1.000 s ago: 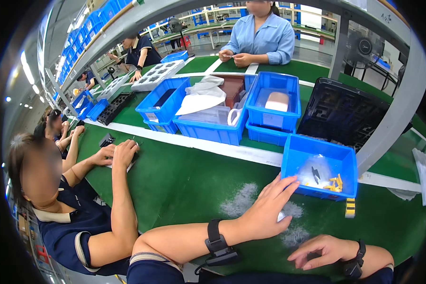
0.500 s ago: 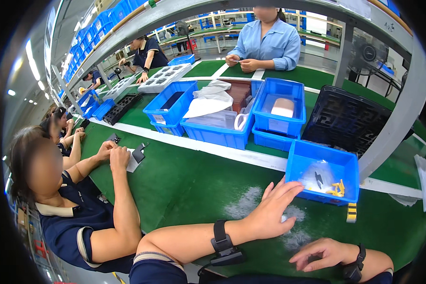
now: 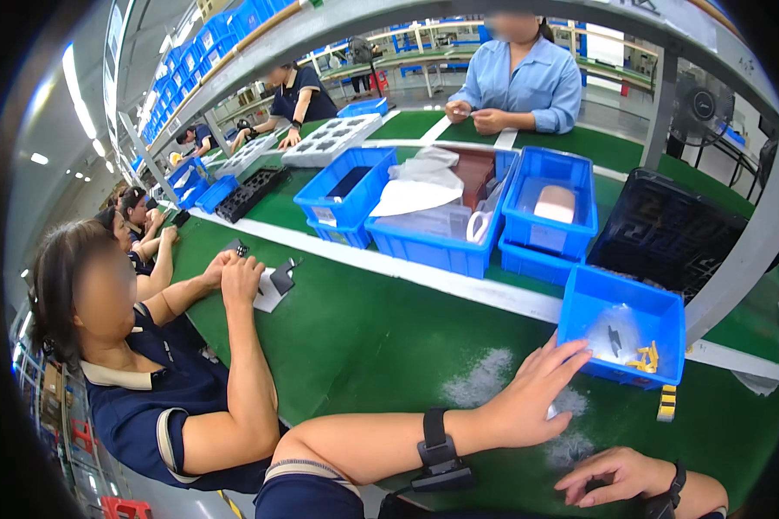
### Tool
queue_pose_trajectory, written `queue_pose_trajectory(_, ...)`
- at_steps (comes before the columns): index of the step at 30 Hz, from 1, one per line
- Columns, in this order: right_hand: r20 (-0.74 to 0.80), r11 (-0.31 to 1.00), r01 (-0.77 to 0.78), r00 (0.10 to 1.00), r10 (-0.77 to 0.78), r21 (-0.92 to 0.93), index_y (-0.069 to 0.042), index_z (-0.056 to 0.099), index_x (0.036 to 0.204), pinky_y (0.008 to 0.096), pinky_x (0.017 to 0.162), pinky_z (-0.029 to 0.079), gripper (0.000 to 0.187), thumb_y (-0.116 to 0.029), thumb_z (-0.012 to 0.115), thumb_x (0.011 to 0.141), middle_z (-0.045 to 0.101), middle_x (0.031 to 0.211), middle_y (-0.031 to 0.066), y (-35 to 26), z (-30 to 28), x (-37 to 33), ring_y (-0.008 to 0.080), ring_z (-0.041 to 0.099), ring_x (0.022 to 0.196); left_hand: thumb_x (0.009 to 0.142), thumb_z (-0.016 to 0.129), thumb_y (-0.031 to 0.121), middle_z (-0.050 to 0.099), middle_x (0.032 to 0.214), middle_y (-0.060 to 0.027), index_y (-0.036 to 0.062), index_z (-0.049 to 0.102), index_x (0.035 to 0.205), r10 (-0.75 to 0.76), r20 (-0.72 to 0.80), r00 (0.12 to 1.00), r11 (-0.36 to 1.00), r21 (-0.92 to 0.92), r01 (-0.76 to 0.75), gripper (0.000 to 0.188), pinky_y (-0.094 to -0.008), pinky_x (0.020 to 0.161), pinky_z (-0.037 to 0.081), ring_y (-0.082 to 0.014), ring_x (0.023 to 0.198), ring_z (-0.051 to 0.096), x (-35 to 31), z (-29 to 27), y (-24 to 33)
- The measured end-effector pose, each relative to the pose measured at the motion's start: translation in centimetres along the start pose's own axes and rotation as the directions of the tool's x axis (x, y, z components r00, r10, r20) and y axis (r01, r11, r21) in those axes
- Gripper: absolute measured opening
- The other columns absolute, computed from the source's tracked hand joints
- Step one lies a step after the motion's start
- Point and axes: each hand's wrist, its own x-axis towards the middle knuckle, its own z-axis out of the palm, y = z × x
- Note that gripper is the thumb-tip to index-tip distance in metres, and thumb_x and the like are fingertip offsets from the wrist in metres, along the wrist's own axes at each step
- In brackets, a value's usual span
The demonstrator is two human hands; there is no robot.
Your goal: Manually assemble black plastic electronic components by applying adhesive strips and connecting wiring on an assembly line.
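My left hand (image 3: 528, 394) is spread out over the green table mat, palm down. Its fingertips reach the left side of a blue bin (image 3: 625, 292), and I cannot tell whether they touch it. A small whitish spot shows beside the thumb, too small to name. Inside the bin lie a clear plastic bag (image 3: 613, 333) with a dark piece in it and several small yellow pieces (image 3: 647, 356). My right hand (image 3: 616, 474) hovers or rests low over the mat's near edge, fingers loosely bent and apart, with nothing seen in it. Whitish smudges (image 3: 476, 379) mark the mat around my left hand.
Blue bins (image 3: 441, 246) with trays, film and parts line the table's middle. A black tray (image 3: 666, 227) leans by a grey post (image 3: 736, 259). At left, a co-worker (image 3: 173, 363) handles small parts beside a white piece (image 3: 273, 290). Across sits a person in light blue (image 3: 528, 82).
The whole view has shifted, so the bins, co-workers and my hands appear farther right. Both hands keep nearly the same pose and place beside the bin.
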Motion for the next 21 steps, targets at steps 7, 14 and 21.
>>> queue_pose_trajectory(7,0.017,0.987,0.159,0.987,-0.158,-0.019,-0.005,0.059,0.12,0.0275,0.073,0.05,0.038,-0.009,0.067,0.083,0.067,0.091,0.0067,0.67,-0.47,0.34,0.0154,0.063,0.082,0.069,0.064,0.005,0.024,0.143,-0.0174,0.0041,0.027,0.14,0.027,-0.014,1.0,1.0,0.007,-0.026,0.08,-0.05,0.108,0.021,-0.0441,0.135,0.017,0.53,-0.26,0.03)
queue_pose_trajectory(14,-0.002,0.988,0.156,0.988,-0.156,0.014,-0.005,0.058,0.12,0.0272,0.075,0.05,0.037,-0.008,0.066,0.084,0.067,0.092,0.0076,0.57,-0.23,0.5,0.0149,0.063,0.083,0.069,0.064,0.006,0.024,0.143,-0.0175,0.004,0.026,0.14,0.011,0.013,1.0,1.0,0.024,-0.011,0.08,-0.0496,0.109,0.02,-0.0428,0.135,0.018,0.51,-0.56,0.0)
queue_pose_trajectory(21,0.001,0.996,0.044,0.999,-0.044,0.079,-0.005,0.057,0.122,0.0264,0.079,0.049,0.037,-0.007,0.064,0.086,0.064,0.098,0.0069,0.71,0.32,0.15,0.0127,0.06,0.09,0.071,0.063,0.009,0.024,0.143,-0.0174,0.005,0.027,0.14,0.008,0.028,1.0,0.999,0.042,-0.009,0.078,-0.0478,0.111,0.017,-0.0375,0.135,0.021,0.38,-0.52,-0.02)
